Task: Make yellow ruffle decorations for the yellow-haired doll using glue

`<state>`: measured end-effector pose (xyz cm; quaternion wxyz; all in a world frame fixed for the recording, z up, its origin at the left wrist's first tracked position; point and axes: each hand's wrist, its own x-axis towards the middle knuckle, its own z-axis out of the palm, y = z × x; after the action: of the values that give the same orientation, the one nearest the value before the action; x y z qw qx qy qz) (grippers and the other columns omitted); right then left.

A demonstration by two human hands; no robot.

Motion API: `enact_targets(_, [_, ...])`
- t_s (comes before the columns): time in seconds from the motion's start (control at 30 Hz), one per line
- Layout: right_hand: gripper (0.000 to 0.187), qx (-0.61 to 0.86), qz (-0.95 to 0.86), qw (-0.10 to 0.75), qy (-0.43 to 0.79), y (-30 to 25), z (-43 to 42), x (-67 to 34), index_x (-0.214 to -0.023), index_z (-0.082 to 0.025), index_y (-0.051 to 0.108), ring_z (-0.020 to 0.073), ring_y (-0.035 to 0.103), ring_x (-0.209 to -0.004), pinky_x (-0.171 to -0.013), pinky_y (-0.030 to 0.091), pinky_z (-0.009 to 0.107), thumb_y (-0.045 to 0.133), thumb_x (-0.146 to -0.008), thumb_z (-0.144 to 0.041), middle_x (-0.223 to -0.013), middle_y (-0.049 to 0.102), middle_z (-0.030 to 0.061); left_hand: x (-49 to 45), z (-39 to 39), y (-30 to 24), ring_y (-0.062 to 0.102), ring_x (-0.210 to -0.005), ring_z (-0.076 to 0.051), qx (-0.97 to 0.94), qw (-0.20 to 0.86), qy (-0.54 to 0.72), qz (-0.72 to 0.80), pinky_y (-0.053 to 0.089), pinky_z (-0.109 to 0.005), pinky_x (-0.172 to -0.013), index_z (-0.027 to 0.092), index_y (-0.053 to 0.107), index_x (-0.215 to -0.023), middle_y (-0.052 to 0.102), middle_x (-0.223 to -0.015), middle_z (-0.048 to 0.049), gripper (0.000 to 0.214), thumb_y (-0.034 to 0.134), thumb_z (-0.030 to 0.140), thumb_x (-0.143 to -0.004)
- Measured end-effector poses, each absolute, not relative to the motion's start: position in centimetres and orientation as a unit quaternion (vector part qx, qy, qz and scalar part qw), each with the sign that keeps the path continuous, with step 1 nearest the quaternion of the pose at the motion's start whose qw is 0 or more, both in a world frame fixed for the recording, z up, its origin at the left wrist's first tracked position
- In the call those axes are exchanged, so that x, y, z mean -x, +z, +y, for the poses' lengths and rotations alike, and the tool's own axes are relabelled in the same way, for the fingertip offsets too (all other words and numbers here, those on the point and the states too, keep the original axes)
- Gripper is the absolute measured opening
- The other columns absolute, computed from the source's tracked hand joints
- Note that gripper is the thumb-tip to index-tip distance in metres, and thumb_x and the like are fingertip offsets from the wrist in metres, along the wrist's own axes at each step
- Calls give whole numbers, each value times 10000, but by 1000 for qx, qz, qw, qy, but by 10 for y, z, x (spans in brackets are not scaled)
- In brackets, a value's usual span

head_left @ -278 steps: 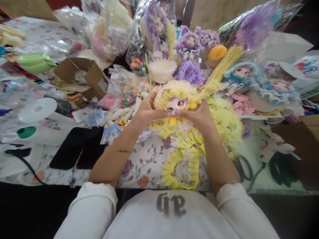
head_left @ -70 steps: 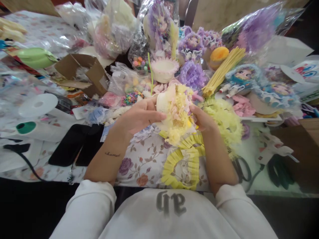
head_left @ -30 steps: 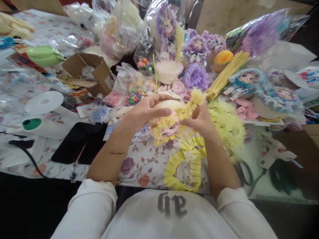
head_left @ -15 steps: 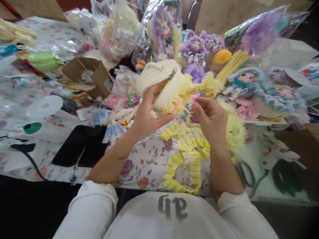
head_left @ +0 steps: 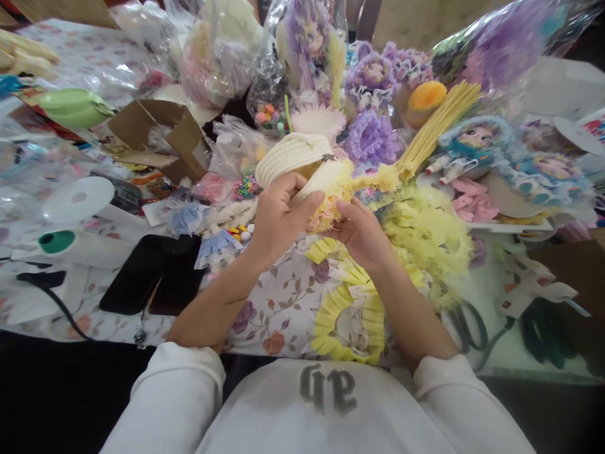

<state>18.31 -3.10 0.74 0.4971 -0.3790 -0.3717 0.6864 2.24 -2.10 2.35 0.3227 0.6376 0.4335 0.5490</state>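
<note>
Straight ahead at twelve o'clock, the left hand grips the pouch; at the pouch's four o'clock, the right hand pinches its trim; a ruffle lies at six

Left forearm: bare, slanting forward and inward
Left hand: gripping, index finger bent, thumb stretched rightward
Right forearm: bare, angled forward and inward
Right hand: fingers curled, fingertips near the left hand
</note>
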Motion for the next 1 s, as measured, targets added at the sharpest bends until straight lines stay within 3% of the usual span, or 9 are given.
enact_targets(0.17, [342,421,-326,548,645,6,-31,-180,-850,-251,567,132,631,-731,-691,604,305,789,-695,-460,-855,659,-35,-29,-23,22,374,-499,-81,-592,442,526,422,295,-231,-464,205,468,-679,431,-567,50,250,675,246,-813])
enact_targets(0.33, [332,444,-314,565,620,3,-31,-174,-841,-247,564,135,635,-727,-611,549,260,813,-630,-309,-834,672,-31,-29,-20,22,447,-535,-87,-599,451,505,427,353,-221,-487,198,522,-705,512,-619,40,161,668,201,-773])
enact_targets(0.4, [325,429,-326,571,620,3,-32,-171,-831,-244,586,164,663,-776,-633,557,276,820,-626,-339,-835,691,-15,-29,-20,22,559,-657,-115,-628,419,497,428,443,-228,-583,192,597,-778,610,-729,15,84,681,201,-771])
enact_targets(0.53, [278,402,-353,589,606,3,-34,-166,-770,-243,602,204,692,-859,-705,576,309,805,-648,-388,-787,696,-5,-32,-26,24,650,-950,-201,-682,326,493,432,520,-299,-851,191,714,-914,720,-882,-11,170,747,308,-795])
enact_targets(0.6, [215,394,-364,603,591,2,-35,-166,-783,-246,621,190,692,-838,-724,577,305,776,-674,-347,-788,697,-16,-33,-29,25,641,-855,-190,-679,298,499,448,522,-295,-791,194,714,-801,680,-747,10,166,737,357,-824])
enact_targets(0.73, [126,417,-380,591,577,0,-36,-166,-838,-258,653,172,682,-818,-763,579,309,687,-720,-283,-816,700,-23,-32,-26,20,494,-587,-123,-639,319,520,468,427,-268,-566,190,537,-550,422,-519,32,397,707,372,-859])
enact_targets(0.83, [120,464,-368,571,569,0,-36,-164,-823,-262,627,174,671,-858,-755,571,299,652,-706,-267,-832,691,-21,-32,-18,11,420,-535,-104,-597,376,537,462,352,-261,-490,194,488,-559,359,-533,31,410,705,365,-861])
enact_targets(1.0, [158,475,-344,569,577,-1,-34,-160,-814,-266,573,177,657,-899,-753,566,293,626,-666,-254,-859,690,-21,-36,-8,-1,391,-503,-88,-546,419,554,468,332,-247,-455,194,515,-588,393,-545,32,322,701,280,-837])
